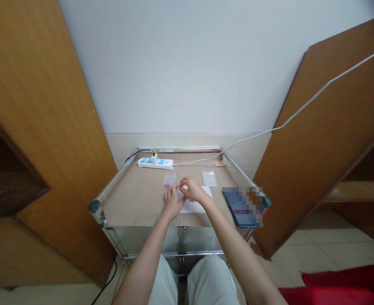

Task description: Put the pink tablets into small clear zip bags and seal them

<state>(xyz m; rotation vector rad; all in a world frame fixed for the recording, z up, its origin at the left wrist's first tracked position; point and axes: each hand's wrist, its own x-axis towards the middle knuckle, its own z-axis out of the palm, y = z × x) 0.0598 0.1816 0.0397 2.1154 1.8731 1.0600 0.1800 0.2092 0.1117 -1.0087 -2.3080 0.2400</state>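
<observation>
Pinching what looks like a small clear bag (180, 194) seems to be the step in hand. It sits between the two hands, over the left part of a white paper sheet (201, 207). The left hand (172, 201) appears to grip its near left side, the right hand (191, 189) its far edge with thumb and forefinger; the exact finger contact is too small to tell. The next move calls for light, steady fingertips, since thin film slips and folds easily. Pink bits (191, 200) show on the sheet, just under the right hand. Just beyond the hands lie a bag with pink pieces (168, 183) at left and a clear packet (209, 178) at right. Farther out are a tablet (237, 207), near right, and a power strip (147, 162), far left.
</observation>
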